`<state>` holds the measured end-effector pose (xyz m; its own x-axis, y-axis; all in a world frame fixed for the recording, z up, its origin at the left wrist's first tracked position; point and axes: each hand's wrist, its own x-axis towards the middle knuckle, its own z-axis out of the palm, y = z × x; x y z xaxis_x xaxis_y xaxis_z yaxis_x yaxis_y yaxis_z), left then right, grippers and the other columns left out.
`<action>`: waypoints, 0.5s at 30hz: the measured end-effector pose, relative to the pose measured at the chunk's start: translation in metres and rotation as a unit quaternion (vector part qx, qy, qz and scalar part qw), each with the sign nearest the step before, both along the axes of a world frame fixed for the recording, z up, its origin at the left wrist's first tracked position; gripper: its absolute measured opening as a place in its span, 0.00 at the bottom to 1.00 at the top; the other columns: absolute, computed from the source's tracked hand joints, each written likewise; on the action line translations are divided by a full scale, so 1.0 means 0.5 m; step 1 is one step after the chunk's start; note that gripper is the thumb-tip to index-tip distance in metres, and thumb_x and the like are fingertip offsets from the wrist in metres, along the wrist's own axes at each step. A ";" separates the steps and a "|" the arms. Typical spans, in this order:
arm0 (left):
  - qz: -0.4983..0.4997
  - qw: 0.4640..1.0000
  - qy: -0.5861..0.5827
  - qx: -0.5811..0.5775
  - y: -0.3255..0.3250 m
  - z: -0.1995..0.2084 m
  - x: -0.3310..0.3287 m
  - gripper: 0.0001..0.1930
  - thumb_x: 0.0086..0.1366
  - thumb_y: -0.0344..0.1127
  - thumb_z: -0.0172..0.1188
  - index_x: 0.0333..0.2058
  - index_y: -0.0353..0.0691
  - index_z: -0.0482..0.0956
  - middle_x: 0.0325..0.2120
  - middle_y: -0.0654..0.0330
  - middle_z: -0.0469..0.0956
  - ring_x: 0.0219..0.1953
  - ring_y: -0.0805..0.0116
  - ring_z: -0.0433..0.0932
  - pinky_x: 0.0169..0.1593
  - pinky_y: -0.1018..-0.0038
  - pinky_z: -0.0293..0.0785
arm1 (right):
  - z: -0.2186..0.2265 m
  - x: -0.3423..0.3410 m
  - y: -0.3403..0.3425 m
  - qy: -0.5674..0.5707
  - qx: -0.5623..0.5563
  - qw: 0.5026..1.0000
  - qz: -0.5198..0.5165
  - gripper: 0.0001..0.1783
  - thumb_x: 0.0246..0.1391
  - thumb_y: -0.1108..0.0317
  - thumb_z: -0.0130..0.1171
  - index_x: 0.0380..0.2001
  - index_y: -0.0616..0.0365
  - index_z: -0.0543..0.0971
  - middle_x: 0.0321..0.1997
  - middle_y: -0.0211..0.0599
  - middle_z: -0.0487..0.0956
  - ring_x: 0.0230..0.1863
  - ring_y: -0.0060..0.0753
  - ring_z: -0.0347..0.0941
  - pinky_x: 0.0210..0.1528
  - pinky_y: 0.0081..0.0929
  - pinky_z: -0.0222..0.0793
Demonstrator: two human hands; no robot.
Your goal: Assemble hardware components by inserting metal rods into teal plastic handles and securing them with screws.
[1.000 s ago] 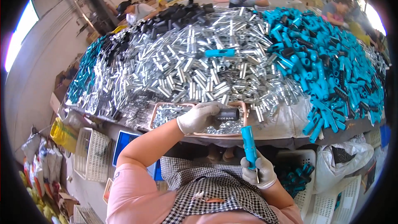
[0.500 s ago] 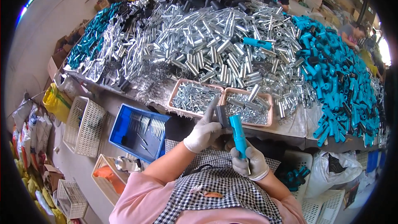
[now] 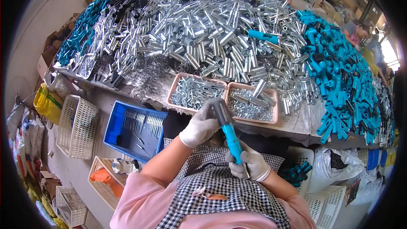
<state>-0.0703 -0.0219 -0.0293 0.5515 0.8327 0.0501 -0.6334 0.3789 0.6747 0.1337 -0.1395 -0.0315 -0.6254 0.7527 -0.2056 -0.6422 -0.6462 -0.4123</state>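
Leaning left, teal tube (image 3: 231,138), black sleeve (image 3: 221,112) atop

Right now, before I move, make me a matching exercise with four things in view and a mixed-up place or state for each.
Things:
1. Black sleeve
2. Teal tube
3. Blue bin
4. Orange material

Places or states:
A. Inside a pale basket
B. In the left hand
C. Containing thin silver rods
D. In the right hand

Pairs: 1-B; 2-D; 3-C; 4-A

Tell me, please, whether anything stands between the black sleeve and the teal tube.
Nothing visible does: the black sleeve, in the left hand, meets the upper end of the teal tube, held in the right hand.
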 end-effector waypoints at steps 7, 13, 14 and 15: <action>-0.070 0.995 -0.014 -0.073 -0.053 0.038 0.022 0.36 0.46 0.18 0.48 0.59 0.39 0.61 0.51 0.48 0.70 0.56 0.54 0.74 0.60 0.60 0.70 | -0.044 -0.035 0.017 0.008 0.001 1.000 -0.027 0.33 0.56 0.61 0.66 0.61 0.54 0.62 0.46 0.41 0.74 0.31 0.33 0.71 0.30 0.35 0.69; -0.038 0.995 0.090 -0.037 -0.054 0.011 0.055 0.15 0.66 0.25 0.58 0.49 0.38 0.67 0.30 0.61 0.74 0.25 0.71 0.76 0.28 0.76 0.74 | -0.085 -0.069 0.038 0.003 -0.050 0.995 0.091 0.21 0.54 0.71 0.63 0.51 0.60 0.72 0.38 0.39 0.77 0.39 0.34 0.76 0.46 0.32 0.73; -0.041 0.989 0.135 -0.046 -0.054 0.005 0.051 0.14 0.67 0.26 0.58 0.49 0.38 0.68 0.30 0.61 0.74 0.26 0.72 0.76 0.28 0.76 0.74 | -0.058 -0.067 0.045 -0.059 -0.022 0.992 0.111 0.22 0.53 0.70 0.65 0.51 0.59 0.73 0.40 0.39 0.78 0.41 0.33 0.76 0.48 0.33 0.73; -0.044 0.981 0.180 -0.056 -0.053 -0.004 0.047 0.13 0.67 0.27 0.59 0.48 0.38 0.69 0.29 0.61 0.75 0.26 0.73 0.76 0.29 0.76 0.75 | -0.039 -0.064 0.056 -0.121 0.004 0.984 0.131 0.22 0.52 0.70 0.66 0.51 0.59 0.73 0.41 0.39 0.79 0.44 0.32 0.76 0.50 0.33 0.73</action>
